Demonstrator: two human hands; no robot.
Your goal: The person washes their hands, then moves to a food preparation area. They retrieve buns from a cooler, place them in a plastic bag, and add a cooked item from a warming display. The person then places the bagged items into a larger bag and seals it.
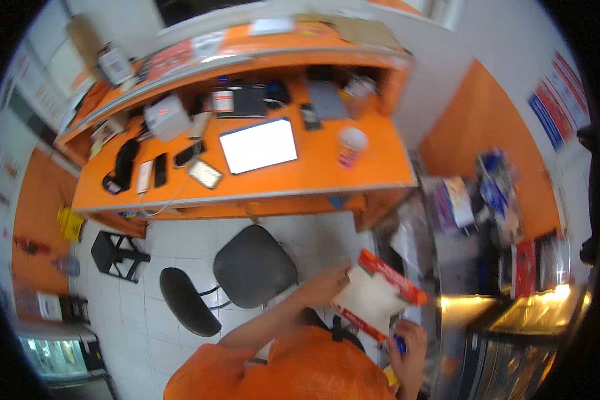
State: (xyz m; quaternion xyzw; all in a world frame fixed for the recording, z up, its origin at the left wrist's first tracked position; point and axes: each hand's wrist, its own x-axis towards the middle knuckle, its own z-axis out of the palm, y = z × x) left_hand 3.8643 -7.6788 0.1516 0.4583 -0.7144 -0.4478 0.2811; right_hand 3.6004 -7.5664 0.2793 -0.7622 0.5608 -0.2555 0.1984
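A red-and-white cardboard box (371, 298) is in front of my body, its pale inner side facing up and red flaps along two edges. My left hand (334, 284) grips the box at its left side; the fingers are partly hidden and blurred. At the lower right corner of the box is my right hand (411, 344), with a small blue object (400, 344) between its fingers. I cannot make out what the blue object is, nor whether that hand also touches the box.
An orange desk (320, 182) with a lit tablet or laptop screen (260, 146), several phones and a paper cup (352, 145) stands ahead. A black office chair (255, 265) and a black stool (117, 254) are on the tiled floor. Cluttered counter (457, 275) runs along my right.
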